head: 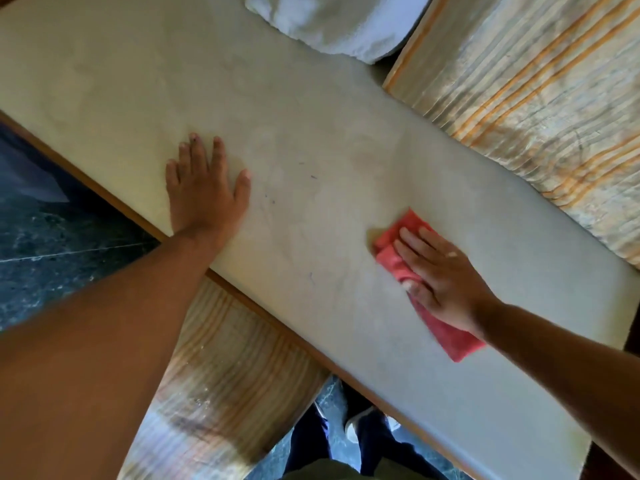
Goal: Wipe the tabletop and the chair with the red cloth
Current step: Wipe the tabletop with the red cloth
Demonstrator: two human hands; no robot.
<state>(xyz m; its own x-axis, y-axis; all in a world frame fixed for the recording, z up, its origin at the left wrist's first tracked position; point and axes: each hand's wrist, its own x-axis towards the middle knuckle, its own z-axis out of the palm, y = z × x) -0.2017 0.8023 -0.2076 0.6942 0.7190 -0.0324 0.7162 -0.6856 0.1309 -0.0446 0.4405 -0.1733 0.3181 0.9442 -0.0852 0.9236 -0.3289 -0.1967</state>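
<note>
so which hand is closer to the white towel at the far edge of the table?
Left. The left hand lies flat mid-table, below the white towel; the right hand presses the red cloth farther toward the near edge.

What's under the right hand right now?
The right hand lies flat on the red cloth, pressing it to the tabletop. The cloth's middle and the surface beneath it are covered.
</note>
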